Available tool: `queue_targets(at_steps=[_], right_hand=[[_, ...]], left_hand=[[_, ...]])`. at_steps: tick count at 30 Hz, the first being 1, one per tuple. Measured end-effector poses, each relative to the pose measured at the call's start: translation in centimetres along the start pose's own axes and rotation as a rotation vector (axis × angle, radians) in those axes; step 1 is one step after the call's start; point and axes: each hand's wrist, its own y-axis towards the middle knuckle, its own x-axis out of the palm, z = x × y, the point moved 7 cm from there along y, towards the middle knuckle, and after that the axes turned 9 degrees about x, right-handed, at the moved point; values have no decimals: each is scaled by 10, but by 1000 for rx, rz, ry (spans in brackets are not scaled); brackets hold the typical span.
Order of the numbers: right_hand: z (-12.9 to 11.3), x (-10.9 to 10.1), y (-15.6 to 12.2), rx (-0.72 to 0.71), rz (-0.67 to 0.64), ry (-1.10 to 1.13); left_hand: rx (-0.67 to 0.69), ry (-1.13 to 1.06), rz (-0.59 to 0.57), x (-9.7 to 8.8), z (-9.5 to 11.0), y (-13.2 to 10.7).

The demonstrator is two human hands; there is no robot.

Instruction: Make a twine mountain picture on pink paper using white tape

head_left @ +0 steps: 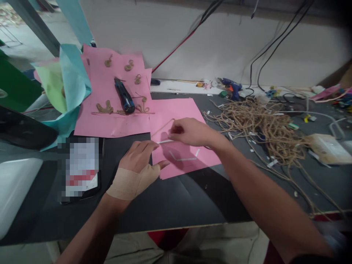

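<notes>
A pink sheet [181, 110] lies on the dark table, with thin white strips [187, 158] on it forming an angular outline. My left hand [140, 157], a tan bandage [125, 183] round its wrist and thumb base, rests at the sheet's left edge. Its fingers are stretched out and its thumb is spread apart. Above the sheet, my right hand [189, 132] has its fingers closed in a pinch at the end of the upper white strip. A short piece of brown twine [163, 127] runs beside its fingertips; whether they grip it, I cannot tell.
Another pink sheet [96, 80] at the back left carries twine shapes [104, 107] and a utility knife [124, 97]. A phone [82, 168] lies left. Tangled twine [264, 128] covers the right side. A blue glue gun [232, 88] stands by the wall.
</notes>
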Motion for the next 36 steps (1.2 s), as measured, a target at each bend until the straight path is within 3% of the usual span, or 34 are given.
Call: queue_targets(at_steps=[3,6,10,13,19,26,36], right_hand=[[35,-20,-30,9,27,43],[72,-37,-59,-32,60,-92],[113,-38,-81,-82,2,-146],[131,-35,-84,-96,17,-107],[138,-31,-81,-190,62,-83],[126,-34,-86,-207,39,34],[132,-48,-91,-40,201,155]], left_hand=[[-4,33,-55,3,0,3],[-6,88,-127,5,1,8],[16,124,-206,6,7,16],[41,153,-239,5,12,22],[41,152,-303,11,19,33],[122,161,-397,24,36,56],[89,121,-411,31,38,65]])
